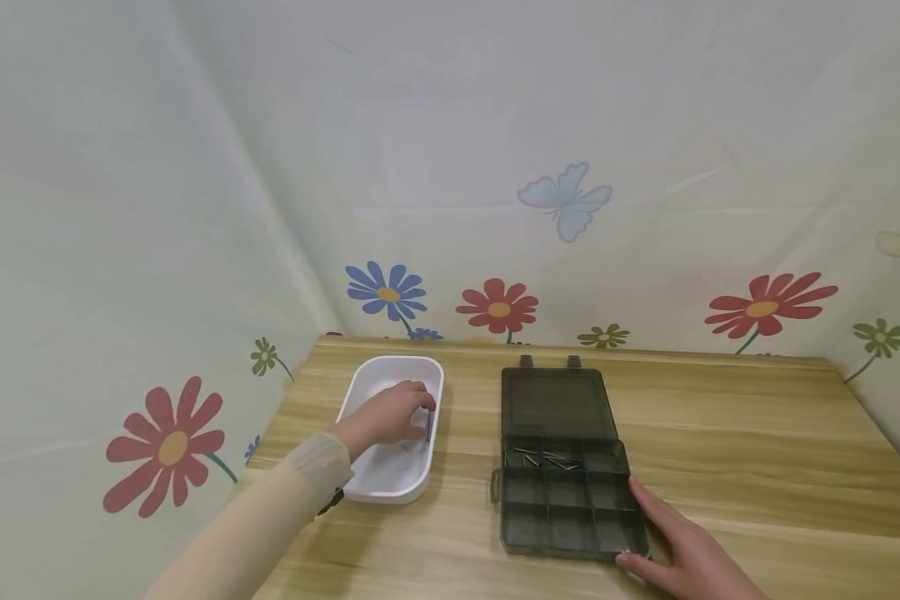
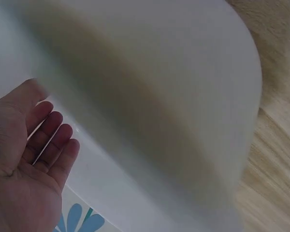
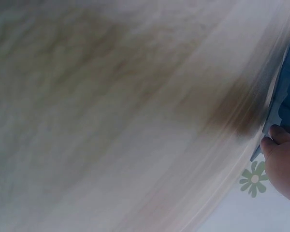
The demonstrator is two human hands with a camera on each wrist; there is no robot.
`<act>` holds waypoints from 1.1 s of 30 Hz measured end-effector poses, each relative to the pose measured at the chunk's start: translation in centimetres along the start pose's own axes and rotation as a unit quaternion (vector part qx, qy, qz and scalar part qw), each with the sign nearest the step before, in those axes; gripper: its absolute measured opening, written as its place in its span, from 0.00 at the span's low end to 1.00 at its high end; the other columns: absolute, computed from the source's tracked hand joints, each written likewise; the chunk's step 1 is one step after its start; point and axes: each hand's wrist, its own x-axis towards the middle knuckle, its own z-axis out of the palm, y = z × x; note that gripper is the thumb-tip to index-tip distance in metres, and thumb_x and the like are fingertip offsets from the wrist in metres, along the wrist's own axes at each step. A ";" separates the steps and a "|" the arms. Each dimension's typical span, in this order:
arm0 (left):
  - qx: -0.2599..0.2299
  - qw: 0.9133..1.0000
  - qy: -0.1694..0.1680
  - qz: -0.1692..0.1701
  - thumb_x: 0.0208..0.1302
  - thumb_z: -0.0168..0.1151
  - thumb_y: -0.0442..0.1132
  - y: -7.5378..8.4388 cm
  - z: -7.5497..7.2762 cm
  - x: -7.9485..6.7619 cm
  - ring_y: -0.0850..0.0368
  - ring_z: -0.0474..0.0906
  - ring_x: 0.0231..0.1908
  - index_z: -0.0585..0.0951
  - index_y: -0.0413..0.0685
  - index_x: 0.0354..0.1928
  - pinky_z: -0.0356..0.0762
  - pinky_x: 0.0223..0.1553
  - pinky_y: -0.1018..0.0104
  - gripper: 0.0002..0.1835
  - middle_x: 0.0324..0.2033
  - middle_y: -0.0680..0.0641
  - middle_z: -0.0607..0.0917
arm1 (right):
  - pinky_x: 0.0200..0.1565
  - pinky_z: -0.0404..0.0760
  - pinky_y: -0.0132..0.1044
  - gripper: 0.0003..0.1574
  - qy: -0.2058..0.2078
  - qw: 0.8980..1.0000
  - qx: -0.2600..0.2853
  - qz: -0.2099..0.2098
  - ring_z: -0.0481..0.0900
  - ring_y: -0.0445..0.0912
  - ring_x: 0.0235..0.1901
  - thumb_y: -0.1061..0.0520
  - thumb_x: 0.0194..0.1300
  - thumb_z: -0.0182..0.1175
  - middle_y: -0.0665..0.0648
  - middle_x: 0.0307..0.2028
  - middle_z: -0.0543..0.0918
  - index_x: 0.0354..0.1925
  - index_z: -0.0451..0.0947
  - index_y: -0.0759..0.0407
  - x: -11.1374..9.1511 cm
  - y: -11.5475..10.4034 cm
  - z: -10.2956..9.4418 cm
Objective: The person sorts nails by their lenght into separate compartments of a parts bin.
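Observation:
My left hand [image 1: 396, 410] reaches into a white plastic tray [image 1: 438, 379], fingers loosely bent toward its right inner wall. A small thin dark piece [image 1: 429, 427] shows beside the fingertips. In the left wrist view the thumb stands apart from the fingers [image 2: 53, 137], and nothing shows between them. A dark translucent compartment box [image 1: 547, 552] lies with its lid [image 1: 557, 404] folded back. Several thin metal pins or screws [image 1: 562, 461] lie in its far row. My right hand [image 1: 686, 546] rests at the box's near right corner, index finger along the side, thumb at the front edge.
Tray and box stand apart on a wood-grain table [image 1: 750, 433]. Behind and to the left hangs a pale curtain [image 1: 435, 150] printed with flowers and a butterfly. A small latch loop [image 1: 495, 486] sticks out from the box's left side.

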 end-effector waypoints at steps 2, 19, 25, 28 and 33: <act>0.004 1.000 -0.001 0.004 0.59 0.80 0.37 -0.1 0.1 0.1 0.49 0.82 0.52 0.88 0.46 0.52 0.79 0.63 0.51 0.18 0.47 0.47 0.85 | 0.63 0.79 0.63 0.68 -0.004 1.000 0.001 0.003 0.72 0.66 0.72 0.27 0.62 0.72 0.69 0.77 0.68 0.82 0.58 0.62 0.0 0.0 0.0; 0.012 1.000 0.001 0.009 0.57 0.81 0.39 -0.6 1.2 0.2 0.52 0.82 0.48 0.90 0.51 0.45 0.81 0.59 0.53 0.14 0.43 0.51 0.85 | 0.63 0.79 0.62 0.68 -0.015 1.000 0.008 0.014 0.72 0.66 0.72 0.26 0.62 0.71 0.68 0.78 0.67 0.83 0.57 0.61 0.0 -0.2 0.0; 0.002 1.000 0.001 0.001 0.57 0.81 0.39 -0.7 1.2 -0.1 0.54 0.81 0.46 0.91 0.52 0.43 0.81 0.58 0.54 0.12 0.42 0.52 0.83 | 0.63 0.78 0.63 0.68 -0.012 1.000 0.008 0.014 0.72 0.66 0.72 0.27 0.62 0.72 0.69 0.77 0.67 0.83 0.57 0.62 0.1 -0.3 0.0; 0.000 1.000 0.000 -0.002 0.58 0.81 0.38 -0.8 1.1 -0.3 0.55 0.79 0.43 0.90 0.53 0.39 0.81 0.56 0.54 0.09 0.40 0.53 0.82 | 0.63 0.79 0.63 0.69 -0.009 1.000 0.007 0.012 0.72 0.66 0.72 0.27 0.62 0.72 0.69 0.77 0.68 0.83 0.57 0.62 0.0 -0.3 0.0; -0.013 1.000 -0.002 -0.011 0.59 0.81 0.37 -0.8 0.9 -0.6 0.55 0.77 0.39 0.88 0.51 0.34 0.81 0.53 0.54 0.07 0.37 0.52 0.81 | 0.63 0.79 0.62 0.68 0.000 1.000 0.002 0.010 0.73 0.66 0.72 0.27 0.61 0.73 0.69 0.77 0.68 0.83 0.58 0.62 0.0 -0.3 0.1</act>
